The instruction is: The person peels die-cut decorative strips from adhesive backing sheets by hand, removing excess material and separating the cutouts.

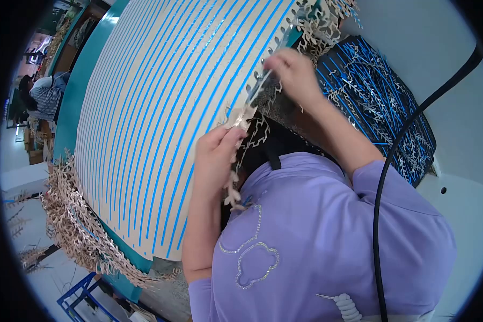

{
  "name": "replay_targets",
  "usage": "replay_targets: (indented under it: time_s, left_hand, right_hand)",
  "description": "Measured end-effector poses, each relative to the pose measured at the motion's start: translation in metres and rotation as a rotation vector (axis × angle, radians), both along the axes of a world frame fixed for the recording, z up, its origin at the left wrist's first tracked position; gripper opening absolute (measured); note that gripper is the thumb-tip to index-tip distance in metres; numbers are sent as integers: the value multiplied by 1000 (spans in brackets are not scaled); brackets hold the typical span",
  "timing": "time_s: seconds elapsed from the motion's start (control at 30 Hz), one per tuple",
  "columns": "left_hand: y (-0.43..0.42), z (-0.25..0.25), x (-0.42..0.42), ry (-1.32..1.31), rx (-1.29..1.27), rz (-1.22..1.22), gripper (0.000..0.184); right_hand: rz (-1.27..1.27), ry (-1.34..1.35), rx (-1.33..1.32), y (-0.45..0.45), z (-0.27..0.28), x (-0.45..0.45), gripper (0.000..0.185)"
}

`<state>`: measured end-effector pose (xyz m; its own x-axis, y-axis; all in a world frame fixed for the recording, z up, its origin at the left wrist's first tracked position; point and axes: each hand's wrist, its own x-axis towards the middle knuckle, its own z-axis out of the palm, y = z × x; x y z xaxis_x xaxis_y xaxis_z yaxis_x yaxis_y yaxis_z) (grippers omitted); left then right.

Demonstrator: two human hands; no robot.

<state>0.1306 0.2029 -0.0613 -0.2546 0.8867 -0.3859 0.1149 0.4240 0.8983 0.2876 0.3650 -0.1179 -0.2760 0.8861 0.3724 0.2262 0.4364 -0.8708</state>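
Observation:
A large beige sheet with parallel blue stripes covers the green tabletop before me. Leaf-shaped cut-outs line its near edge. My left hand is closed at that edge, thumb and fingers pinching a beige leaf-cut strip that hangs below the hand. Further up the same edge, my right hand has its fingers curled together and slightly blurred; what they hold, if anything, is hidden. Beige cut scraps bunch up at the sheet's top corner, above my right hand.
Many beige leaf strands hang over the table's left side. On the right lies a dark surface strewn with blue strips and leafy scraps. A black cable crosses the right side. Another person in striped clothing sits at far left.

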Motion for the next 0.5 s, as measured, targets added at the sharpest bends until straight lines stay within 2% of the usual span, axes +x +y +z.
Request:
replay_targets:
  time_s: [0.07, 0.23, 0.33, 0.37, 0.43, 0.5]
  left_hand:
    - [-15, -6, -13, -12, 7, 18, 17]
    - [-38, -14, -20, -7, 35, 76, 18]
    - [-36, -14, -23, 14, 47, 63, 18]
    - [-36, -15, -23, 4, 34, 59, 19]
    - [-34, -17, -22, -11, 25, 55, 20]
    - [-32, -17, -17, -30, 29, 38, 20]
  right_hand:
    - [-49, -151, 239, 24, -17, 12, 17]
    - [-124, -234, 402, 41, -33, 7, 20]
    - [22, -161, -108, 34, -23, 15, 24]
    - [26, -162, -108, 33, -27, 26, 24]
    - [395, -104, -709, 28, -29, 49, 31]
    - [562, -49, -763, -12, -18, 39, 40]
